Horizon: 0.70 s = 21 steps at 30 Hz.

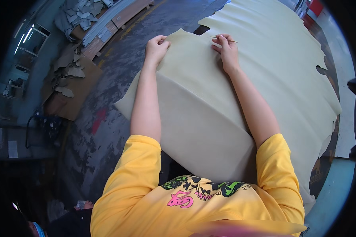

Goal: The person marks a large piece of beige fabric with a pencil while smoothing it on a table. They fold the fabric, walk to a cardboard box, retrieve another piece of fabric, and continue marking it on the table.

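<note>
A large pale beige leather hide [281, 83] spreads out before me, with an uneven outer edge and a few notches. Its near left part hangs in a fold towards my body. At the hide's far left edge my left hand [157, 49] is closed, with the edge pinched in its fingers. My right hand [227, 50] is over the hide, just right of a dark notch in its far edge. Between the thumb and fingers of that hand is a thin, thread-narrow yellowish stick [234, 41], lying nearly level; its exact kind is too small to make out.
Grey leather scraps [81, 15] are heaped at the far left beside long wooden boards [126, 15]. More scraps lie on a brown cardboard sheet [81, 94] at left. A red mark [99, 120] shows on the worn dark floor. Part of another person [73, 221] appears at lower left.
</note>
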Each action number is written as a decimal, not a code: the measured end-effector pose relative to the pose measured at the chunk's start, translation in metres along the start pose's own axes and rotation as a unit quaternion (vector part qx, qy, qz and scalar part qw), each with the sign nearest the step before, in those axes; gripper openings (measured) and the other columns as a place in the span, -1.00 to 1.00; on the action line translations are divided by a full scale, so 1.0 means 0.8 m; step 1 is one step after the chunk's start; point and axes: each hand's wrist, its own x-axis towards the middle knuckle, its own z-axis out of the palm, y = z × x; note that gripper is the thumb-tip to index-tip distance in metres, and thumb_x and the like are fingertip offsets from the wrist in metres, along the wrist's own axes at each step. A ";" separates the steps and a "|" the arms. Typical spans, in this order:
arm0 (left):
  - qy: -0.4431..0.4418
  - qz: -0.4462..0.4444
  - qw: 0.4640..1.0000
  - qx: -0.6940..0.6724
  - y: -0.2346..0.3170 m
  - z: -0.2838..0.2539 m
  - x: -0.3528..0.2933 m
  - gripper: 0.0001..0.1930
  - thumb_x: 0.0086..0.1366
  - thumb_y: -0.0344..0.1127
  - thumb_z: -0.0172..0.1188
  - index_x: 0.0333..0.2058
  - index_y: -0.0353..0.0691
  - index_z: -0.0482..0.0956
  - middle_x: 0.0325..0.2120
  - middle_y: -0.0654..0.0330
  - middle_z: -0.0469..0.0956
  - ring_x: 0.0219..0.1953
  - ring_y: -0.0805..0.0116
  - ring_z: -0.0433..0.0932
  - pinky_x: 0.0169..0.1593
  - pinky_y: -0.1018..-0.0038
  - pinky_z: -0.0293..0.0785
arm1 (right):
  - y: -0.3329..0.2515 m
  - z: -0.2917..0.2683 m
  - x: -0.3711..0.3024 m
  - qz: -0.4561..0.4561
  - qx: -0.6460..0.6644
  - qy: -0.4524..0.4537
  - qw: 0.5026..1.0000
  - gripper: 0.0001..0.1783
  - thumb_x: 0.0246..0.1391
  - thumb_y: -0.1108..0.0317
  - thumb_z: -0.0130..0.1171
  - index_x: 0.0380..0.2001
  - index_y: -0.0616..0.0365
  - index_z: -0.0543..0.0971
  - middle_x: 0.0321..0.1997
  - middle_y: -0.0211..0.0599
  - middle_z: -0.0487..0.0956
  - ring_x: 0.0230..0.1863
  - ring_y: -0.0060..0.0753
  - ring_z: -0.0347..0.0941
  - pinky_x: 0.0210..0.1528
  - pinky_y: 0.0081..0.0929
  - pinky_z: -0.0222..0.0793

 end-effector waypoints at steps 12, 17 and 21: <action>0.009 0.160 0.982 0.104 0.028 0.056 -0.039 -0.49 0.23 0.00 0.30 0.12 -0.01 0.53 0.22 0.13 0.43 0.37 0.04 0.21 0.41 -0.05 -0.02 | -0.026 -0.134 0.060 -0.024 0.031 0.167 0.985 -0.73 0.38 0.28 -0.05 -0.08 0.25 0.51 -0.13 -0.26 0.56 -0.06 -0.46 0.50 0.00 -0.42 0.53; -0.148 0.168 0.929 0.296 0.040 0.124 -0.088 -0.33 0.30 0.24 0.11 0.32 0.14 0.35 0.44 0.14 0.08 0.51 -0.05 -0.16 0.44 -0.21 -0.43 | -0.021 -0.113 0.052 -0.114 -0.180 0.076 0.974 -0.75 0.37 0.25 -0.01 -0.11 0.19 0.53 -0.13 -0.31 0.59 -0.08 -0.48 0.51 -0.03 -0.50 0.48; -0.155 0.162 0.924 0.309 0.040 0.122 -0.084 -0.30 0.29 0.26 0.10 0.35 0.17 0.31 0.46 0.19 0.05 0.51 -0.07 -0.17 0.45 -0.20 -0.44 | -0.019 -0.093 0.066 -0.068 -0.111 0.086 0.988 -0.74 0.40 0.24 -0.04 -0.12 0.16 0.54 -0.12 -0.34 0.59 -0.06 -0.49 0.52 -0.08 -0.44 0.51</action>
